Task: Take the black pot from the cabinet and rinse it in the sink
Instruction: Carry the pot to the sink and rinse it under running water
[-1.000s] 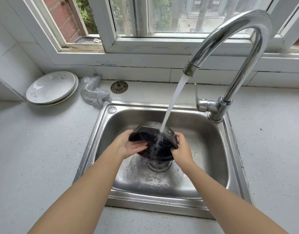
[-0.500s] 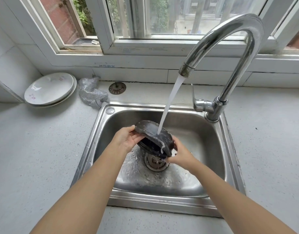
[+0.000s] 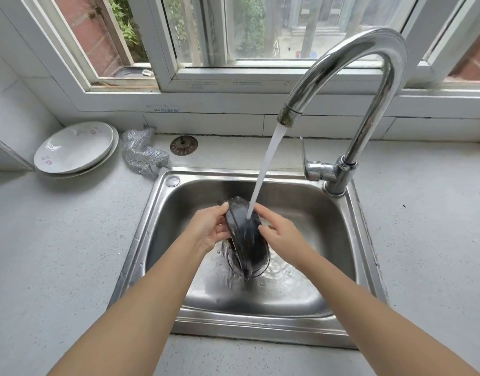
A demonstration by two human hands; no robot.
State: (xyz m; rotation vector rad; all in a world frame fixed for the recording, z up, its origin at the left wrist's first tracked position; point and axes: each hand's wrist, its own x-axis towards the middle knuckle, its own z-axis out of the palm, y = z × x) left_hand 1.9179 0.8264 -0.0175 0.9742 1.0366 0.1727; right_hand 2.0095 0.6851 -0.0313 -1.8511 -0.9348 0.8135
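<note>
The small black pot (image 3: 247, 240) is held on edge over the drain of the steel sink (image 3: 309, 210), its rounded outside facing right. Water from the chrome tap (image 3: 369, 85) strikes its upper outer side. My left hand (image 3: 210, 229) grips the pot's left rim, thumb over the top. My right hand (image 3: 278, 232) presses its fingers against the pot's wet outer wall. The pot's inside is turned away to the left and mostly hidden.
Two stacked white plates (image 3: 76, 146) sit at the back left of the grey counter (image 3: 57, 253). A silver mesh scrubber (image 3: 143, 153) and a round drain strainer (image 3: 184, 145) lie behind the sink. The window sill (image 3: 233, 104) runs along the back.
The pot has been turned from mouth-down to standing on its edge. Both hands shifted round it, and the stream now hits its outer side.
</note>
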